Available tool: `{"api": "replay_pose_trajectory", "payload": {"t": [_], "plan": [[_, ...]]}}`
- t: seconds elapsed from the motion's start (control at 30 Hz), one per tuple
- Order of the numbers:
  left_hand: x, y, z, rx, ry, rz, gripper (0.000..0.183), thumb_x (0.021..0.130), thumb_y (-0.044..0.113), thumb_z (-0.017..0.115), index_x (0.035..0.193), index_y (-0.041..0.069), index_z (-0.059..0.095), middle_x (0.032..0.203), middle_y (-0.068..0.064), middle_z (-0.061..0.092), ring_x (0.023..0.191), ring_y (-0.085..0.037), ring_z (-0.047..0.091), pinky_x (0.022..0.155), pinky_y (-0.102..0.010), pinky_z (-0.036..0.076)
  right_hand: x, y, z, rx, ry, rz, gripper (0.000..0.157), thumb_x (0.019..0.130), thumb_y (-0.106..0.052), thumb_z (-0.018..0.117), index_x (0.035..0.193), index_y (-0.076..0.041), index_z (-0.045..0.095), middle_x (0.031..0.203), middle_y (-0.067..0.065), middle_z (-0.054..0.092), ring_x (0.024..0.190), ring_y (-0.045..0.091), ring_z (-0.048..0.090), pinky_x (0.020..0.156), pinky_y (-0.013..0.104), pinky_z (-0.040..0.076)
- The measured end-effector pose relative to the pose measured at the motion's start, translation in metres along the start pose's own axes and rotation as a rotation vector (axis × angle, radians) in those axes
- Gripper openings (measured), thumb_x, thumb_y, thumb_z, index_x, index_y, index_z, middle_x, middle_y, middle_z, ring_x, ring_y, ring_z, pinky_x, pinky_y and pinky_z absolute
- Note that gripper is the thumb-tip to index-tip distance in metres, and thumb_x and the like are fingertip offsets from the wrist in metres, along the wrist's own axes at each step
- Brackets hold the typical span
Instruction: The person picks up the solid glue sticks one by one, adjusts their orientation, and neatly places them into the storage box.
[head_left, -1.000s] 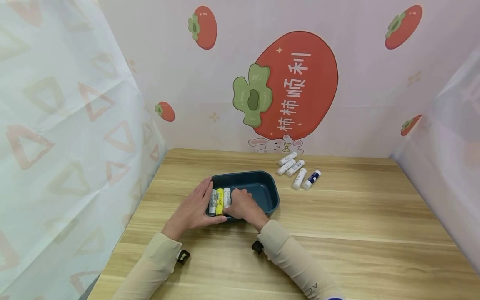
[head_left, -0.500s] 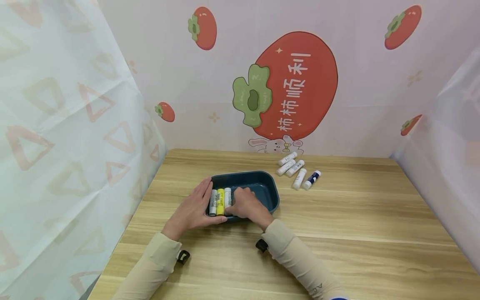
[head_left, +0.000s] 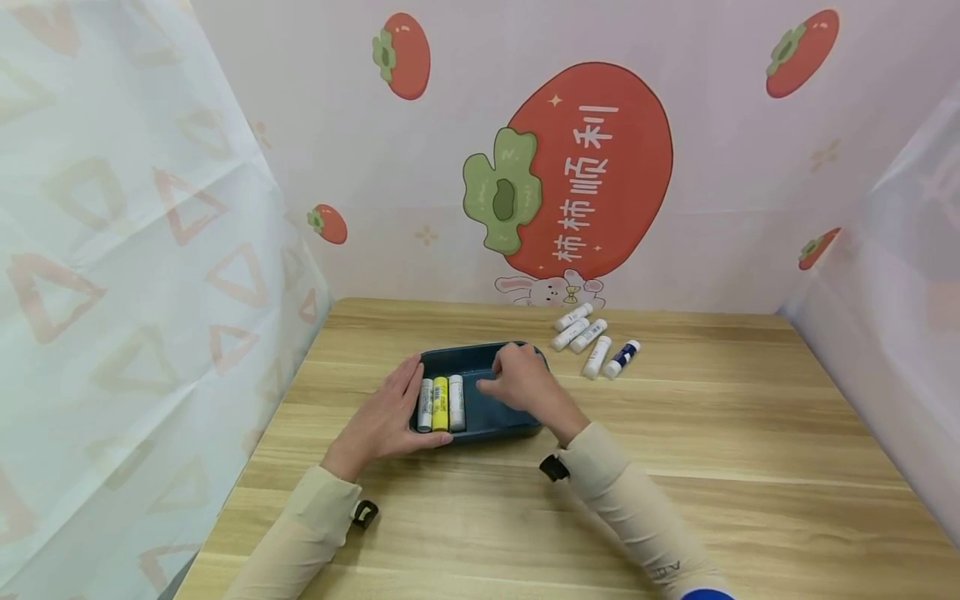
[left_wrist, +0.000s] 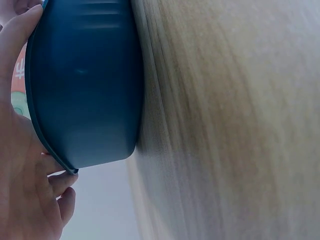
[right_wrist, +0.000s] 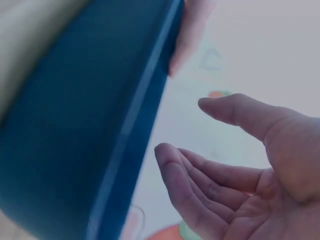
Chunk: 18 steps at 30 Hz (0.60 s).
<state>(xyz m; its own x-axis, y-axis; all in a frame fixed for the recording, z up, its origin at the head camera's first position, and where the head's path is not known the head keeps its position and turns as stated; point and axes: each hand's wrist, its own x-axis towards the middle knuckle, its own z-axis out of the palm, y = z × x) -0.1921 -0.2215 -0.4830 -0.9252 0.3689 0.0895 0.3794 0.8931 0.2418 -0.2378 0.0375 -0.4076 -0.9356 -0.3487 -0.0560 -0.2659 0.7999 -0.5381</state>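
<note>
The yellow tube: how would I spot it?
On the wooden table sits a dark blue tray. At its left end, three tubes lie side by side. The yellow tube is the middle one, its colour unlike the white tubes flanking it.

柿柿顺利 [head_left: 585,183] on large printed red fruit [head_left: 637,142], tube labels [head_left: 441,403] too small to read, sleeve lettering [head_left: 664,571] unclear

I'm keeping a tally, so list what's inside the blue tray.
In the tray, a yellow tube lies between two white tubes. The right hand hides part of the right end; anything beneath can't be seen.
</note>
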Motion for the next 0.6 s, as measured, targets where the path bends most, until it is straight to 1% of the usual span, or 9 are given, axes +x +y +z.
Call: {"api": "replay_pose_trajectory", "payload": {"t": [0.03, 0.1, 0.13, 0.2, 0.27, 0.33, 0.37, 0.43, 0.6], "plan": [[0.000, 0.000, 0.000, 0.001, -0.001, 0.000, 0.130, 0.083, 0.084, 0.064, 0.166, -0.005, 0.020, 0.178, -0.020, 0.014, 0.163, -0.038, 0.023, 0.129, -0.055, 0.034, 0.000, 0.002, -0.004, -0.011, 0.013, -0.003, 0.035, 0.093, -0.032, 0.083, 0.076, -0.004, 0.072, 0.066, 0.002, 0.057, 0.060, 0.015, 0.051, 0.057, 0.030, 0.046], [0.000, -0.001, 0.001, -0.001, 0.001, 0.002, 0.130, 0.083, 0.084, 0.064, 0.166, -0.005, 0.020, 0.178, -0.020, 0.014, 0.163, -0.039, 0.023, 0.129, -0.055, 0.034, -0.001, 0.006, -0.014, -0.027, 0.043, -0.009, 0.031, 0.092, -0.032, 0.083, 0.089, -0.001, 0.078, 0.078, 0.006, 0.068, 0.067, 0.017, 0.059, 0.063, 0.031, 0.053], [0.000, -0.001, 0.001, 0.000, 0.003, 0.003, 0.130, 0.083, 0.084, 0.064, 0.166, -0.006, 0.020, 0.177, -0.020, 0.014, 0.163, -0.039, 0.023, 0.128, -0.055, 0.034, -0.001, 0.008, -0.018, -0.022, 0.051, -0.006, 0.030, 0.092, -0.031, 0.083, 0.092, -0.001, 0.079, 0.081, 0.009, 0.072, 0.069, 0.018, 0.062, 0.063, 0.031, 0.054], [0.000, -0.002, 0.001, 0.002, 0.004, 0.003, 0.130, 0.083, 0.084, 0.064, 0.166, -0.006, 0.020, 0.177, -0.020, 0.014, 0.163, -0.039, 0.023, 0.128, -0.055, 0.035, -0.002, 0.013, -0.026, -0.015, 0.061, -0.006, 0.029, 0.093, -0.030, 0.082, 0.088, -0.001, 0.079, 0.076, 0.009, 0.071, 0.065, 0.019, 0.063, 0.058, 0.029, 0.052], [0.000, -0.002, 0.001, 0.001, 0.006, 0.001, 0.130, 0.082, 0.084, 0.065, 0.166, -0.006, 0.021, 0.177, -0.020, 0.014, 0.163, -0.039, 0.023, 0.128, -0.055, 0.034, -0.003, 0.016, -0.035, -0.010, 0.081, -0.002, 0.029, 0.094, -0.029, 0.081, 0.085, -0.002, 0.077, 0.070, 0.005, 0.064, 0.060, 0.017, 0.059, 0.055, 0.025, 0.047], [0.000, -0.003, 0.001, 0.003, 0.007, 0.000, 0.130, 0.082, 0.084, 0.065, 0.165, -0.006, 0.021, 0.177, -0.020, 0.015, 0.163, -0.039, 0.023, 0.128, -0.055, 0.034, -0.003, 0.021, -0.042, -0.009, 0.093, 0.006, 0.032, 0.095, -0.029, 0.080, 0.077, -0.003, 0.073, 0.062, 0.002, 0.054, 0.056, 0.016, 0.053, 0.052, 0.025, 0.040], [0.000, -0.003, 0.001, 0.004, 0.007, -0.001, 0.130, 0.082, 0.084, 0.065, 0.165, -0.006, 0.021, 0.177, -0.020, 0.015, 0.163, -0.039, 0.023, 0.128, -0.055, 0.034, -0.003, 0.024, -0.045, -0.016, 0.104, 0.007, 0.033, 0.095, -0.030, 0.080, 0.075, -0.004, 0.071, 0.060, -0.001, 0.049, 0.054, 0.015, 0.050, 0.051, 0.024, 0.037], [0.001, -0.003, 0.001, 0.006, 0.005, 0.000, 0.130, 0.082, 0.085, 0.064, 0.165, -0.006, 0.022, 0.177, -0.020, 0.015, 0.163, -0.038, 0.023, 0.129, -0.055, 0.034, -0.003, 0.029, -0.051, -0.017, 0.116, 0.015, 0.036, 0.095, -0.029, 0.079, 0.071, -0.006, 0.068, 0.056, -0.003, 0.042, 0.051, 0.015, 0.046, 0.049, 0.025, 0.032], [0.001, -0.003, 0.003, 0.010, 0.000, -0.001, 0.131, 0.082, 0.087, 0.062, 0.166, -0.005, 0.022, 0.178, -0.019, 0.014, 0.164, -0.038, 0.023, 0.129, -0.054, 0.033, -0.003, 0.044, -0.067, -0.006, 0.134, 0.068, 0.037, 0.095, -0.029, 0.077, 0.067, -0.008, 0.065, 0.055, -0.004, 0.039, 0.050, 0.015, 0.042, 0.046, 0.025, 0.030]]}}
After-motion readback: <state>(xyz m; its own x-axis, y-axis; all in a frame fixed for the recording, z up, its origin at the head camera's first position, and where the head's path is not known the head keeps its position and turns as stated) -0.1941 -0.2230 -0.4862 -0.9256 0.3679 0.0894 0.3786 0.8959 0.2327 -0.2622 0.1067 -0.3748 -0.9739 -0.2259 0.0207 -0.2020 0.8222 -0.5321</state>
